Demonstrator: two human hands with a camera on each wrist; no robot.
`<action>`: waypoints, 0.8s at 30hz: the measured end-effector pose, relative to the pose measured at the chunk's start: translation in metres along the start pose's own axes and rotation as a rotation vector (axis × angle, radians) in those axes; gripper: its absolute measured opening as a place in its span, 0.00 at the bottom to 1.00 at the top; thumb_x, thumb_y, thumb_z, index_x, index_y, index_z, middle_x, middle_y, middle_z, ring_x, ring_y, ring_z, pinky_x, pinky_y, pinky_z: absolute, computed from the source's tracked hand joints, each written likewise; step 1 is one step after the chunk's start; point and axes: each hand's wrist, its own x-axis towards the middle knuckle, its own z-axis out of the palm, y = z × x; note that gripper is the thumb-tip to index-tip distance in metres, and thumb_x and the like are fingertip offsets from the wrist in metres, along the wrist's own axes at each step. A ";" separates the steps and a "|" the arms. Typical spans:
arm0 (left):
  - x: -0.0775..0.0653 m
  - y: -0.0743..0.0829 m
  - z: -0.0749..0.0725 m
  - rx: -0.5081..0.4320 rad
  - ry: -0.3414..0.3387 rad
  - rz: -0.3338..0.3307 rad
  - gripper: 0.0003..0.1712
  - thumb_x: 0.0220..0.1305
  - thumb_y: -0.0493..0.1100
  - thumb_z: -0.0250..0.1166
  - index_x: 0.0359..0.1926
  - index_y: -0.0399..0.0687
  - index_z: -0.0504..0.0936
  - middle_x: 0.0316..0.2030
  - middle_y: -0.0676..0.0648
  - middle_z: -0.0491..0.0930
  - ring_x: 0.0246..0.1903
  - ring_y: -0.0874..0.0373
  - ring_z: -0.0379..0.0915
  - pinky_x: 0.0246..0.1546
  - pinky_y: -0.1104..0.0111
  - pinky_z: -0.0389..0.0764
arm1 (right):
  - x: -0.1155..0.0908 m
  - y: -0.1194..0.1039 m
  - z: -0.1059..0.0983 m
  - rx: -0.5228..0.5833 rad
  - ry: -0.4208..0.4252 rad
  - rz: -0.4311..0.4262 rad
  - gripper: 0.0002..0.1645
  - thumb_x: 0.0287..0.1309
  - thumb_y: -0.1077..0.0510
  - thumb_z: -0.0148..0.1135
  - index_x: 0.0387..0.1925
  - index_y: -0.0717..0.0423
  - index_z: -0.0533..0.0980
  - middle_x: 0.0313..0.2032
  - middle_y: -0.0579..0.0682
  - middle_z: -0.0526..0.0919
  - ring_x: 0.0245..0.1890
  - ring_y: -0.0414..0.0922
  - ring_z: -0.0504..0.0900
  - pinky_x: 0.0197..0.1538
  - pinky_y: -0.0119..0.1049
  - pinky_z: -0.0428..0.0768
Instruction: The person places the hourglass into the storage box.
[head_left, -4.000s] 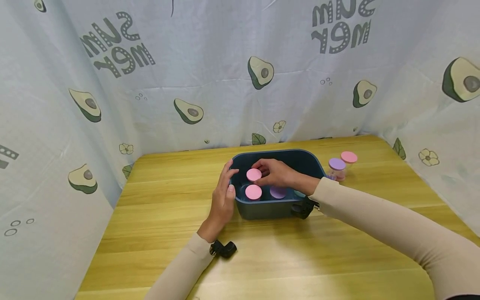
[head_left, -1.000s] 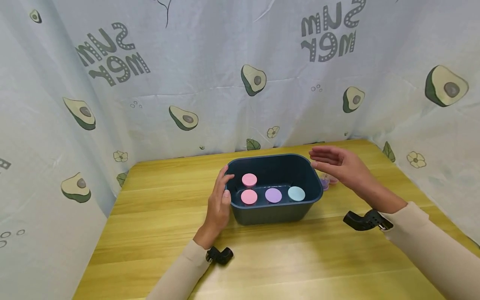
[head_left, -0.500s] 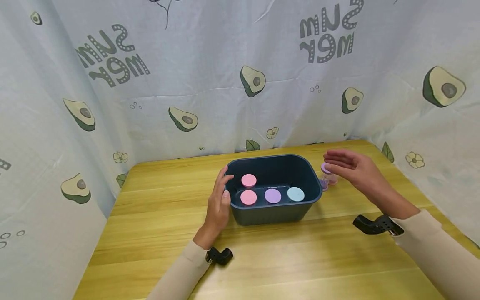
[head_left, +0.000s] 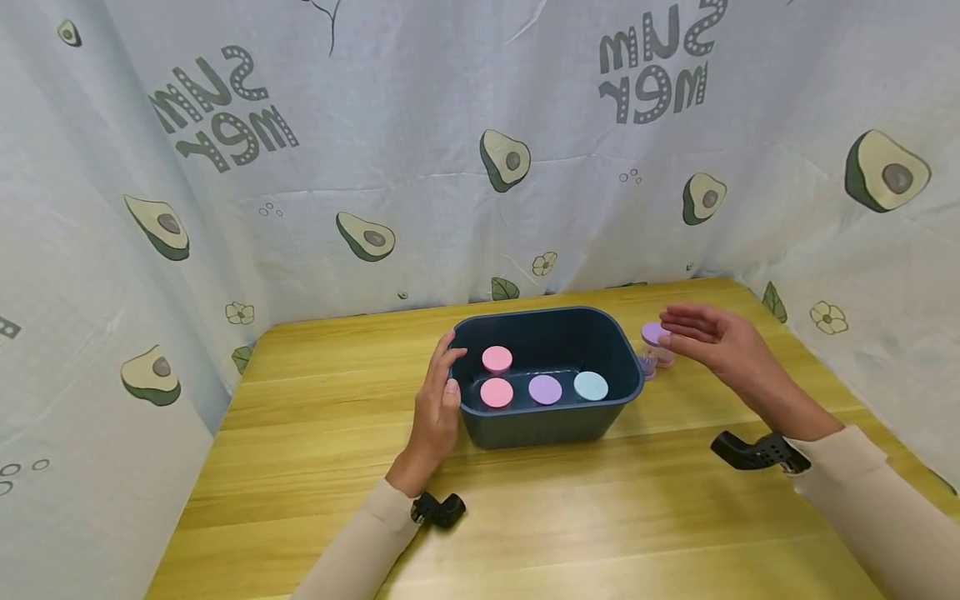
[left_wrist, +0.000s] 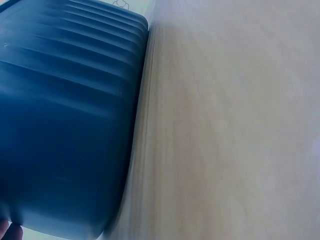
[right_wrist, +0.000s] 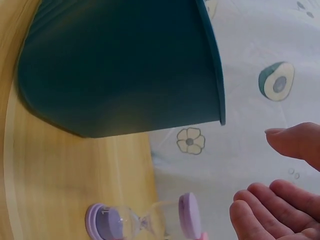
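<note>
The right hand (head_left: 723,337) hangs over the right part of the worktop (head_left: 315,467), its fingers lightly bent, thumb well away from them, released and holding nothing. Just past the fingertips stands the purple-capped hourglass (right_wrist: 144,223), upright, towards the worktop's far right corner. In the head view the fingertips overlap its cap, but the right wrist view shows a gap between them. A pink hourglass (head_left: 664,362) stands right beside it, mostly hidden.

The left hand (head_left: 438,410) lies against the left end of the dark blue bin (head_left: 536,429), fingers loosely extended along the rim rather than clenched. The bin sits flat on the worktop, nearer the far edge than the near one, between the left hand and the hourglasses. Inside, along its near wall, are a pink round top (head_left: 497,392), a purple round top (head_left: 545,389) and a light blue round top (head_left: 591,386); a second pink round top (head_left: 497,359) is behind the first.

The curtain (head_left: 420,100) past the far edge carries "summer", mirror-reversed and split over two lines, on both its left and right parts. A small mark on the purple-capped hourglass, near its base, is too unclear to read
</note>
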 end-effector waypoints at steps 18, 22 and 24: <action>0.000 -0.001 0.000 0.011 0.001 0.011 0.29 0.72 0.55 0.34 0.66 0.50 0.64 0.74 0.49 0.51 0.72 0.52 0.49 0.66 0.49 0.60 | 0.001 0.026 -0.005 -0.012 0.026 0.035 0.41 0.63 0.46 0.60 0.70 0.62 0.59 0.64 0.64 0.68 0.48 0.23 0.72 0.45 0.16 0.74; 0.001 -0.001 0.000 0.013 0.005 0.018 0.28 0.72 0.54 0.34 0.66 0.50 0.64 0.74 0.48 0.51 0.72 0.51 0.50 0.65 0.48 0.60 | 0.001 0.030 -0.005 -0.033 0.022 0.057 0.43 0.63 0.44 0.59 0.70 0.62 0.58 0.64 0.65 0.68 0.49 0.24 0.71 0.45 0.17 0.74; 0.001 0.000 0.000 0.014 0.010 0.025 0.28 0.72 0.53 0.35 0.66 0.49 0.65 0.74 0.48 0.52 0.71 0.51 0.51 0.65 0.47 0.61 | 0.001 0.032 -0.005 -0.039 0.023 0.066 0.43 0.63 0.44 0.59 0.70 0.61 0.58 0.64 0.64 0.68 0.49 0.25 0.71 0.45 0.17 0.74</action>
